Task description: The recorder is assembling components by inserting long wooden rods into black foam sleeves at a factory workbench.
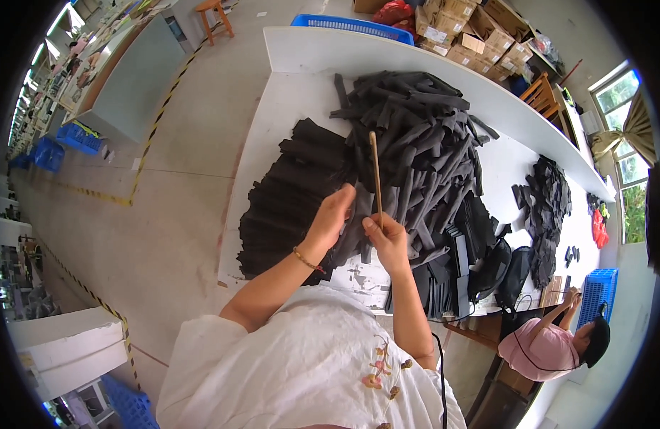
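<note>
My right hand (389, 242) is closed round the lower end of a thin brass-coloured rod (376, 171), which points away from me. To its left, my left hand (333, 217) is seen edge-on over the black pieces. Its fingers look stretched out and close together, and nothing shows clearly in them. Beyond the rod lies a big loose heap of dark grey fabric strips or tubes (423, 132). On the left, by my left hand, black fabric pieces (287, 207) are laid in overlapping rows. Both heaps rest on a white table (280, 96).
Stacked black pieces (434, 286) and black pouches (501, 268) lie to the right, before another black heap (548, 214). A co-worker in pink (541, 350) works at the far right. A low white wall (444, 75) edges the table; cardboard boxes (480, 43) stand behind it.
</note>
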Demonstrator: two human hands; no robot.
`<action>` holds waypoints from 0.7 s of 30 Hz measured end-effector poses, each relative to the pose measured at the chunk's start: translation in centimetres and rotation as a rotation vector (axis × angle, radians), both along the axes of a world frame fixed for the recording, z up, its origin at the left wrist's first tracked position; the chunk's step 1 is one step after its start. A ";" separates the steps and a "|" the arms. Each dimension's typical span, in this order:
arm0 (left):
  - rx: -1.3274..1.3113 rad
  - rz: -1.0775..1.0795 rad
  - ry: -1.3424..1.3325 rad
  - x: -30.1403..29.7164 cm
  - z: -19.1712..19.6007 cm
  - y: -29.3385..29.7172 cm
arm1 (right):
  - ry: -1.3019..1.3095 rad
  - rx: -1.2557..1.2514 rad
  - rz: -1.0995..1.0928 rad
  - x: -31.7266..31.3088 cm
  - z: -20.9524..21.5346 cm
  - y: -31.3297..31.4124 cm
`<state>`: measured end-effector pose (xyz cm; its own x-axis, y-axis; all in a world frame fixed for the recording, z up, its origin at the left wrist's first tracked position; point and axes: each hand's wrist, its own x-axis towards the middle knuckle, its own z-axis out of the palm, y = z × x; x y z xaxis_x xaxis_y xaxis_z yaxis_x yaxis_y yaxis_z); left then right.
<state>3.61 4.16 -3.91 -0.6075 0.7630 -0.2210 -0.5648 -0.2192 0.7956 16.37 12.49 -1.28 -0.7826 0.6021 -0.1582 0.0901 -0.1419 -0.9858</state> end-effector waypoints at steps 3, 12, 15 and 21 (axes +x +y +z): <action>-0.215 -0.002 0.534 -1.6 -1.8 0.1 | -0.075 0.142 -0.060 1.6 -2.0 2.3; -0.535 0.077 1.303 -16.8 -7.5 5.3 | -0.644 0.980 -0.260 6.6 -5.4 9.2; -0.589 -0.087 1.445 -20.2 -11.0 8.1 | -0.573 0.884 -0.160 5.2 -6.9 8.6; -0.750 -0.665 1.285 -22.9 -13.1 11.1 | -0.517 0.781 -0.091 1.7 -9.2 9.1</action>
<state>-19.32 15.21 -16.96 -0.3007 0.9121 -0.2786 0.6861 0.4098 0.6011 18.08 21.56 -10.49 -0.6726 0.7400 0.0015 0.5644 0.5144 -0.6456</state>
